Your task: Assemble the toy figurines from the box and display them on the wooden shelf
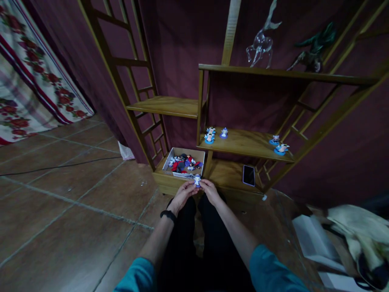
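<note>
Between my left hand (184,193) and my right hand (210,189) is a small white and purple figurine (197,180), gripped by the fingers of both. It is upright, just in front of a white cardboard box (199,158). Inside that box lie several loose figurines (181,165) in red, black and white. On the middle shelf (243,142) stand more of them: a purple-based figurine (224,133), two blue-based figurines (209,136) at the left end, and two more blue-based figurines (281,149) at the right end.
A phone (249,175) lies on the bottom shelf. Up on the top shelf (273,72) are a glass deer (261,42) and a dark green sculpture (316,48). A cable (60,166) crosses the tiled floor at left. White boxes (317,239) and cloth (358,227) lie at right.
</note>
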Motion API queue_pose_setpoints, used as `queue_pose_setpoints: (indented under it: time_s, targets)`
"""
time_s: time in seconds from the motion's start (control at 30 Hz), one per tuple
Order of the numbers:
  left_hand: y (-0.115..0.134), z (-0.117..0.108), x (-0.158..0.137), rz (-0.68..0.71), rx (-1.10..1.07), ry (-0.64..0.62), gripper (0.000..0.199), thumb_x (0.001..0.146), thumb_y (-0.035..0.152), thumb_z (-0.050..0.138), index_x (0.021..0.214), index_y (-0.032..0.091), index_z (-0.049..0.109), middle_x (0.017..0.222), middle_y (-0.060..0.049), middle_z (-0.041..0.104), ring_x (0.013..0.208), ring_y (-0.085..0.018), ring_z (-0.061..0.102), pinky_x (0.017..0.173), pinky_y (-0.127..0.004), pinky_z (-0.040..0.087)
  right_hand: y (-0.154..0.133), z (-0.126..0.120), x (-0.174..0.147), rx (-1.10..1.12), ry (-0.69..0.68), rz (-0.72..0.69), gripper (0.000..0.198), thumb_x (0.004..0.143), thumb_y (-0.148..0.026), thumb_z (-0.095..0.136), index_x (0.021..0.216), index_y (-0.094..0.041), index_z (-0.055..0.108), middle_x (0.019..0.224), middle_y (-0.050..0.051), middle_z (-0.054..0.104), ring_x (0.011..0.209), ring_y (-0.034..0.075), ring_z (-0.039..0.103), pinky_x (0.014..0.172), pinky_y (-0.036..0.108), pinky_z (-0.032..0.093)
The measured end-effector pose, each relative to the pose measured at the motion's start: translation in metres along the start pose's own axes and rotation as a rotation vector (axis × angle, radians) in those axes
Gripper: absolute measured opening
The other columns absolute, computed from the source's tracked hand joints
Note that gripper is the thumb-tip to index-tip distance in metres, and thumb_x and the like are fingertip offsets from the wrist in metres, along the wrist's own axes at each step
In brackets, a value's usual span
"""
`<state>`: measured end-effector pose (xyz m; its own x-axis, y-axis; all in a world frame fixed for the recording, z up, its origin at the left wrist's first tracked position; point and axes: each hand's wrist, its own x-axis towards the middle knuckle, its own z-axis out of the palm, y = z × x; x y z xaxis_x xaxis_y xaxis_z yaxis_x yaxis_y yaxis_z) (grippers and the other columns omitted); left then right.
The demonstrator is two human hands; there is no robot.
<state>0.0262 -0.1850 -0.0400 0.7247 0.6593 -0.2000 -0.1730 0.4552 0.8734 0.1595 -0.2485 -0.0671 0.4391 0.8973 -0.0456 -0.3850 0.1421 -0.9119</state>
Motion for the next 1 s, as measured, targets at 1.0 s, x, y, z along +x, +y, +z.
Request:
queue_pose_setpoints:
  time_s: [1.0]
  targets:
    - [-0.025,0.014,0.018,0.471,0.502,0.27,0.031,0.063,0.024,0.072,0.084,0.019,0.05,0.073,0.004,0.056,0.063,-0.01,0.052,0.065,-0.024,0.042,-0.012,0.003,-0.002,-0.036,-0.086,-0.051,0.031,0.064,-0.033,0.072,0.093,-0.021,0.069,0.09,0.002,0.069,0.09,0.02,0.06,0.089,0.034,0.04]
